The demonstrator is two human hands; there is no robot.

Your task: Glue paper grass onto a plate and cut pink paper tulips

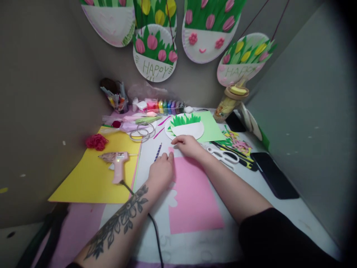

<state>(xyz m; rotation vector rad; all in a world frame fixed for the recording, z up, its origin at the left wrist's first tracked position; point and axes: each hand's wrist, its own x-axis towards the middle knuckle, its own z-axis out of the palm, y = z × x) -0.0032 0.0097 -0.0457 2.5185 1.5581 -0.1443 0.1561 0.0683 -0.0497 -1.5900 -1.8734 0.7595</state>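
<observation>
My left hand [161, 171] rests on the left top corner of a pink paper sheet [192, 193], fingers curled and pressing down on it. My right hand [188, 145] lies on the sheet's top edge, fingers flat, just below a white paper plate with green paper grass [185, 126]. A blue-striped pencil [158, 151] lies just left of both hands. A shape has been cut out of the pink sheet's left edge.
A pink glue gun [117, 165] with a black cord lies on a yellow sheet [92, 182] at left. White scissors [224, 154] and a black phone [275, 175] lie at right. Paint pots [167, 107], a pen cup [118, 100] and a jar [228, 104] line the back.
</observation>
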